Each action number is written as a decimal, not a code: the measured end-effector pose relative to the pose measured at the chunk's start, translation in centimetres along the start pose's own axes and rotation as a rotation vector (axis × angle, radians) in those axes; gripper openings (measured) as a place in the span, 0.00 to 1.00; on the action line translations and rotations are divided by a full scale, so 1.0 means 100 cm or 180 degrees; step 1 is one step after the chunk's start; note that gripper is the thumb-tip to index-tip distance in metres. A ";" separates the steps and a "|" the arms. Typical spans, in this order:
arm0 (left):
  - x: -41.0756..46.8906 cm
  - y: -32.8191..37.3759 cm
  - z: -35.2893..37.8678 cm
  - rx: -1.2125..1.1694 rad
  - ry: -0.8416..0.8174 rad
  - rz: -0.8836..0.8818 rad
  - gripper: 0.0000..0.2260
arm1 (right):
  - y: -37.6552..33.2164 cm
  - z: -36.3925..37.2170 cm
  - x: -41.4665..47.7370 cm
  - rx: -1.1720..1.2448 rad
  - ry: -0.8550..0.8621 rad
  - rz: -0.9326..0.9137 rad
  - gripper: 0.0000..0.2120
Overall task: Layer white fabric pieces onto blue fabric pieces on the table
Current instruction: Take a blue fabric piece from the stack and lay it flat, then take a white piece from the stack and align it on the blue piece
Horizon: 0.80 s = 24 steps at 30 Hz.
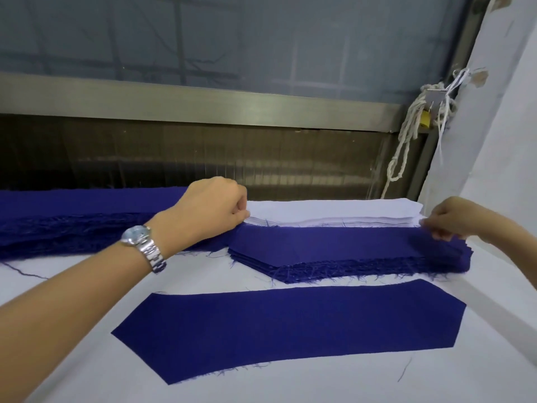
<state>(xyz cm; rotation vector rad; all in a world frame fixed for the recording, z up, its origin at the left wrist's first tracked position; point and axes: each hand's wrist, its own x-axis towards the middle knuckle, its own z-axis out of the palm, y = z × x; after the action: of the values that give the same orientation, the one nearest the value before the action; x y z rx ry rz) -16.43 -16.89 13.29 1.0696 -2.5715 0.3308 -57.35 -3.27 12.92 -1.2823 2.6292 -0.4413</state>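
Left grip point(215, 210) and right grip point(453, 221) are pinching opposite ends of the white stack point(334, 212). The blue piece point(290, 327) is lying in front of it, so lifting one sheet taut seems best.

The bare left arm stretched forward from the lower left, forearm straight, with a wristwatch point(143, 242) on the wrist. The left hand point(213, 209) lay knuckles up, its fingers curled under and pinching, with the thumb, the left end of the white fabric stack point(334, 212). The right hand point(453, 219) showed at the right edge, well apart from the left, fingers curled and pinching the stack's right end.
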 end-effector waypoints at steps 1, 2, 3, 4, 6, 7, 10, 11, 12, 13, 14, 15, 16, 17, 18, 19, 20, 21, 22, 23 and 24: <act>0.007 0.002 0.006 0.0093 0.0149 0.0068 0.08 | -0.002 0.002 0.006 0.0079 0.0212 -0.0006 0.17; 0.014 0.004 0.012 0.0220 0.0258 0.0125 0.08 | -0.004 0.005 0.013 0.0188 0.0428 -0.0027 0.16; 0.021 0.005 0.017 0.0364 0.0316 0.0150 0.09 | -0.005 0.008 0.019 0.0301 0.0651 -0.0065 0.14; 0.027 0.007 0.022 0.0528 0.0333 0.0149 0.10 | -0.005 0.012 0.026 0.0387 0.0876 -0.0103 0.13; 0.039 0.009 0.032 0.0908 0.0281 0.0113 0.12 | -0.005 0.021 0.040 0.0454 0.1232 -0.0142 0.10; 0.044 0.010 0.036 0.1080 0.0225 0.0101 0.12 | -0.006 0.026 0.046 0.0451 0.1327 -0.0144 0.09; 0.054 0.011 0.047 0.1378 0.0002 0.0067 0.11 | -0.006 0.038 0.065 0.0338 0.1425 -0.0161 0.11; 0.057 0.011 0.049 0.1431 -0.0054 0.0052 0.10 | -0.006 0.040 0.070 0.0277 0.1439 -0.0140 0.12; 0.059 0.011 0.051 0.1479 -0.0099 0.0042 0.10 | -0.006 0.041 0.075 0.0222 0.1453 -0.0102 0.12; 0.061 0.011 0.053 0.1524 -0.0132 0.0045 0.09 | -0.006 0.041 0.079 0.0159 0.1453 -0.0060 0.13; 0.063 0.010 0.054 0.1559 -0.0153 0.0058 0.09 | -0.005 0.042 0.084 0.0064 0.1425 -0.0025 0.14; 0.065 0.010 0.055 0.1568 -0.0168 0.0069 0.08 | -0.005 0.042 0.088 -0.0044 0.1381 0.0014 0.15; 0.066 0.010 0.056 0.1546 -0.0180 0.0066 0.08 | -0.004 0.042 0.091 -0.0138 0.1360 0.0063 0.16; 0.068 0.009 0.057 0.1495 -0.0186 0.0052 0.09 | -0.003 0.043 0.093 -0.0187 0.1366 0.0123 0.17; 0.069 0.009 0.057 0.1424 -0.0186 0.0040 0.09 | -0.003 0.043 0.095 -0.0200 0.1393 0.0174 0.17; 0.069 0.008 0.058 0.1339 -0.0181 0.0035 0.09 | -0.002 0.044 0.096 -0.0205 0.1444 0.0202 0.17; 0.070 0.007 0.058 0.1244 -0.0175 0.0039 0.10 | -0.002 0.045 0.097 -0.0215 0.1498 0.0212 0.17; 0.070 0.006 0.058 0.1150 -0.0170 0.0052 0.10 | -0.002 0.046 0.098 -0.0230 0.1538 0.0220 0.17; 0.071 0.005 0.058 0.1066 -0.0166 0.0067 0.10 | -0.002 0.047 0.098 -0.0256 0.1565 0.0226 0.17; 0.071 0.004 0.058 0.0993 -0.0162 0.0079 0.10 | -0.002 0.047 0.098 -0.0276 0.1583 0.0235 0.17; 0.071 0.003 0.058 0.0922 -0.0162 0.0082 0.10 | -0.002 0.047 0.098 -0.0291 0.1595 0.0244 0.17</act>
<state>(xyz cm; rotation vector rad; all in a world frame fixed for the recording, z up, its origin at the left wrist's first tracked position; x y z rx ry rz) -22.58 -23.19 10.76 1.1538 -2.6397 0.7089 -61.85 -12.04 8.20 -1.2180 3.1272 -0.7186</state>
